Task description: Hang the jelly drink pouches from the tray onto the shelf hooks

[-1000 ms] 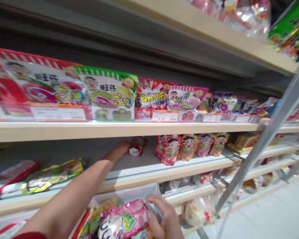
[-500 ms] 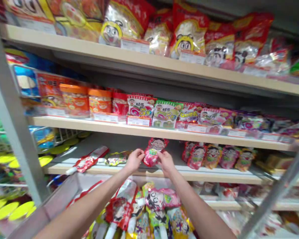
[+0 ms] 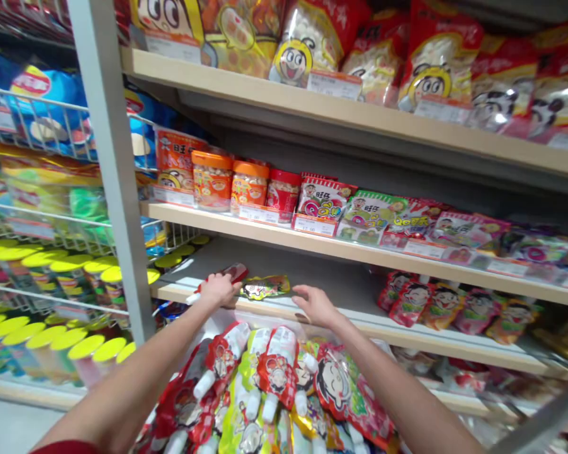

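Observation:
My left hand (image 3: 220, 290) is closed over a red spouted jelly pouch (image 3: 236, 272) lying on the lower shelf. It covers the pouch's middle, with a dark red end and the white spout showing on either side. Just right of that lies a yellow-green jelly pouch (image 3: 265, 287), between my two hands. My right hand (image 3: 315, 306) hovers at the shelf's front edge, empty, fingers apart and curved toward the yellow-green pouch. Below my arms, a box (image 3: 227, 317) holds a heap of jelly pouches, among them a red one with a smiling face (image 3: 334, 378).
More pouches (image 3: 409, 302) stand in a row at the right of the lower shelf (image 3: 350, 321). Above are jars (image 3: 213, 180) and gummy bags (image 3: 322, 198). A grey post (image 3: 111, 157) rises at left, beside wire racks with yellow-lidded tubs (image 3: 71, 265). A blurred grey bar crosses the lower right.
The red pouch that both hands held up has left them; a smiling-face pouch now lies in the box. My left hand has moved left onto another red pouch. The view has swung left.

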